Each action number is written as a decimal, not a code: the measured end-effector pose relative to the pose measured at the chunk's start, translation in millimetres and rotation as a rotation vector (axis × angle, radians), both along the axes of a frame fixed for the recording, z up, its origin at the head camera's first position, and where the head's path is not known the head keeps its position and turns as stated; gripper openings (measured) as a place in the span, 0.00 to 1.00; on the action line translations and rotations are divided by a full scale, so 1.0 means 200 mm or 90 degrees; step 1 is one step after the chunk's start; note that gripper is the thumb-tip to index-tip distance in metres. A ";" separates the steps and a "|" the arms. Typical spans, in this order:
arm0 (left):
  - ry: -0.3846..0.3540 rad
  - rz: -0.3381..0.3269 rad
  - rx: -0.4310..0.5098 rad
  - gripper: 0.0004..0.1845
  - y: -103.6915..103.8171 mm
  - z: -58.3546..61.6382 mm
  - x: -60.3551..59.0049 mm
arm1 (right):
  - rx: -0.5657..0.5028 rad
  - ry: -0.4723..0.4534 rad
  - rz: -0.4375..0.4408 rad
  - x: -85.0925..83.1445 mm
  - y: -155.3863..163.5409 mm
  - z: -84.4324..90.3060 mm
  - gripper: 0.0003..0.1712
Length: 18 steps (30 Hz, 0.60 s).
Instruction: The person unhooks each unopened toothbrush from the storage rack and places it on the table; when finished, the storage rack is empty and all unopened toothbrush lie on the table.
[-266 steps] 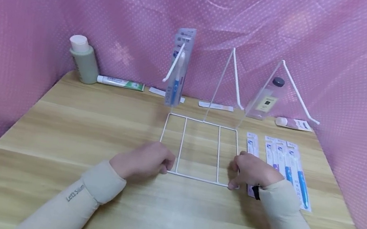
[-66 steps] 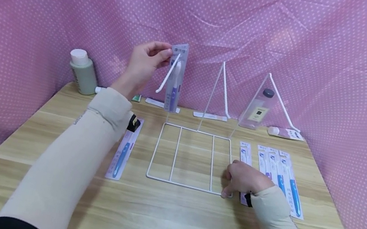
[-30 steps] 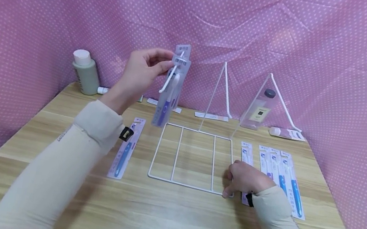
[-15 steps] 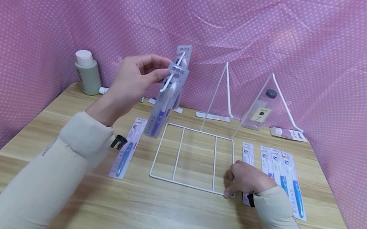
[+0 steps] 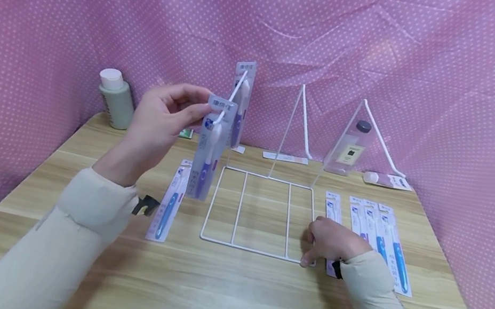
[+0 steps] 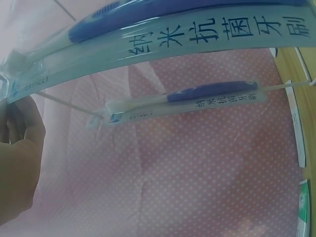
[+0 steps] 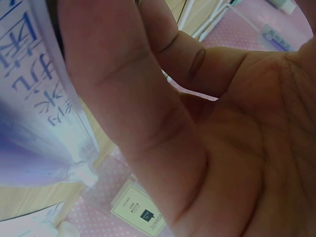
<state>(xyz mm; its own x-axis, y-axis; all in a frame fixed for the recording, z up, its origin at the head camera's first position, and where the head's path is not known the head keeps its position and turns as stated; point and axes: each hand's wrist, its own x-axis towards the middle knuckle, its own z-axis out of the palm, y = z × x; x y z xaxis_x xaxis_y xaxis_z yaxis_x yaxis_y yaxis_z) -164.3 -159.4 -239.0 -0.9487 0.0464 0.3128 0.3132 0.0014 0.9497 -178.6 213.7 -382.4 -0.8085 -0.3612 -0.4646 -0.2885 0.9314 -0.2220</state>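
Observation:
My left hand (image 5: 160, 124) pinches the top of a packaged purple toothbrush (image 5: 208, 156) between thumb and fingers. The pack hangs at the front end of the rack's left hook, whose white tip shows in front of the card. Behind it, another purple toothbrush pack (image 5: 242, 105) hangs farther back on the same hook; in the left wrist view this rear pack (image 6: 187, 101) sits below the held one. My right hand (image 5: 336, 241) grips the right front corner of the white wire rack (image 5: 239, 207). Left of the rack base, a blue toothbrush pack (image 5: 169, 201) lies on the table.
Several toothbrush packs (image 5: 381, 243) lie right of the rack, one partly under my right wrist. Along the back stand a green bottle (image 5: 117, 101) and a clear bottle (image 5: 350, 149). A pink tube (image 5: 386, 180) and a flat white strip (image 5: 285, 158) lie there too.
The blue toothbrush pack went from the left hook to the table. My left hand left the rack base and drew a purple pack forward and down along the hook. The right hand stays put.

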 end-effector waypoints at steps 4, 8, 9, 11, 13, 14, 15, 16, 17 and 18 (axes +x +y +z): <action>0.022 -0.016 0.020 0.10 -0.02 -0.01 0.03 | -0.003 -0.007 -0.008 0.00 0.00 0.00 0.26; 0.033 -0.034 0.035 0.10 -0.04 -0.02 0.06 | -0.008 -0.008 -0.009 0.00 0.00 0.00 0.25; 0.033 -0.036 0.039 0.10 -0.04 -0.02 0.07 | -0.009 -0.007 -0.007 0.00 0.00 0.00 0.25; 0.034 -0.040 0.043 0.10 -0.04 -0.02 0.09 | -0.010 -0.008 -0.006 0.00 0.00 0.00 0.25; 0.036 -0.043 0.043 0.10 -0.05 -0.01 0.11 | -0.008 -0.010 -0.006 -0.01 0.00 -0.01 0.25; 0.037 -0.045 0.042 0.10 -0.05 -0.01 0.12 | -0.006 -0.012 -0.008 -0.01 0.00 0.00 0.25; 0.039 -0.047 0.042 0.09 -0.05 -0.01 0.13 | -0.004 -0.015 -0.011 -0.01 0.00 0.00 0.25; 0.041 -0.053 0.045 0.09 -0.05 0.00 0.14 | -0.002 -0.017 -0.013 -0.01 0.00 0.00 0.25; 0.042 -0.057 0.047 0.10 -0.05 0.00 0.14 | 0.001 -0.017 -0.014 -0.01 0.00 0.00 0.25; 0.043 -0.061 0.049 0.10 -0.05 0.00 0.15 | 0.003 -0.018 -0.015 -0.01 0.00 0.00 0.25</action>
